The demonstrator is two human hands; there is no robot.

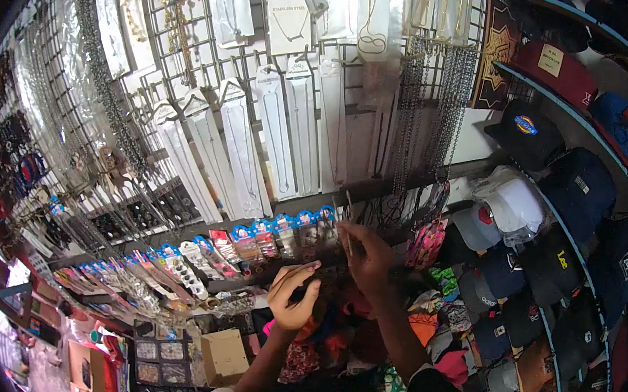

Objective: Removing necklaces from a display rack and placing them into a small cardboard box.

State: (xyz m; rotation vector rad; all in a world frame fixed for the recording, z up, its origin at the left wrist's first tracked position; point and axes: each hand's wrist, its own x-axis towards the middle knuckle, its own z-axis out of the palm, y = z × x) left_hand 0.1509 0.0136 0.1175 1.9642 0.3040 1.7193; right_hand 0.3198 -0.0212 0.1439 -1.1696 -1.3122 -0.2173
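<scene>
My right hand (369, 253) is raised at the end of the row of small carded packets (305, 220). Its fingers pinch a thin, narrow strip (348, 239), edge-on and too blurred to name. Lower and to the left, my left hand (292, 297) has its fingers loosely curved and its thumb apart, with nothing seen between them. Above both hands, necklaces in clear sleeves (279, 130) hang from hooks on a wire grid panel (237, 55). Dark bead or chain strands (450, 107) hang right of these sleeves.
Curved shelves (585, 267) of caps (525, 125) fill the right side. A pink patterned bundle (426, 243) hangs near my right forearm. Below lie colourful fabrics (423, 325), an open cardboard box (223, 356) and a sectioned case (163, 351). A person (76, 315) appears at lower left.
</scene>
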